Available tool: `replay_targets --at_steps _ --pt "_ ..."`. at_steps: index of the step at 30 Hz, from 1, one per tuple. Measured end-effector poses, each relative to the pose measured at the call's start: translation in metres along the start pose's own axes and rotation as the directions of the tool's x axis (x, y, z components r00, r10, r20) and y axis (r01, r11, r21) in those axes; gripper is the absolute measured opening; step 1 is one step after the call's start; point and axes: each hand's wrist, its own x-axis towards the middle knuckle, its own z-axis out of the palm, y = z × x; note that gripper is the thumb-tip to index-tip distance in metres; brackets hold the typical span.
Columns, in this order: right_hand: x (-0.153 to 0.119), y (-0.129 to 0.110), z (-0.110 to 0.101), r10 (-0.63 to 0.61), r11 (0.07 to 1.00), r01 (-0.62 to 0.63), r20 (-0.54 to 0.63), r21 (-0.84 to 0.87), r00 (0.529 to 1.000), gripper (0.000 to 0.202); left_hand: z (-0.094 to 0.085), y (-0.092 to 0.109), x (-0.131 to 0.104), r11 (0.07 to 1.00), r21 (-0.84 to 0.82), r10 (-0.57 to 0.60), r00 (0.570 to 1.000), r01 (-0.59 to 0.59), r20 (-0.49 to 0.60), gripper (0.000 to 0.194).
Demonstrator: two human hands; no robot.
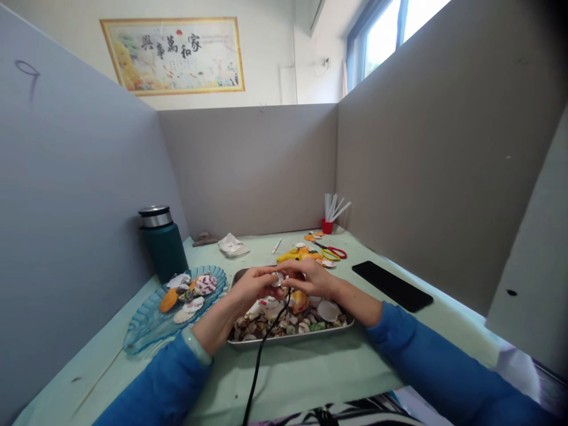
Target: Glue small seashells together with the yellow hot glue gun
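My left hand [254, 288] is closed on a small whitish shell [277, 279], pinched at the fingertips above the tray. Meeting it from the other side, my right hand [312, 278] has its fingers closed around the same piece; some fingertips are hidden. Beneath both hands lies a metal tray [293, 339] filled with small spiral shells, flat scallop shells and an orange shell [300, 302]. A black cord [265, 343] runs from the front edge up across the tray to just below my hands, where its end is hidden.
On the left, a blue glass plate [142, 328] holds several shells beside a dark green flask [164, 251]. Behind the tray lie a yellow glue gun [290, 255], scissors [332, 252] and a crumpled tissue [233, 245]. A red cup [327, 226] holds white sticks; a black phone [392, 285] lies right.
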Motion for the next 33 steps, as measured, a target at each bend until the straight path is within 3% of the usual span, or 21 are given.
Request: replay_targets --at_steps 33 --pt "-0.0009 0.0057 0.0032 0.025 0.999 -0.026 0.012 0.024 1.000 0.035 -0.0012 -0.0010 -0.0001 0.998 0.065 0.015 1.000 -0.016 0.017 0.033"
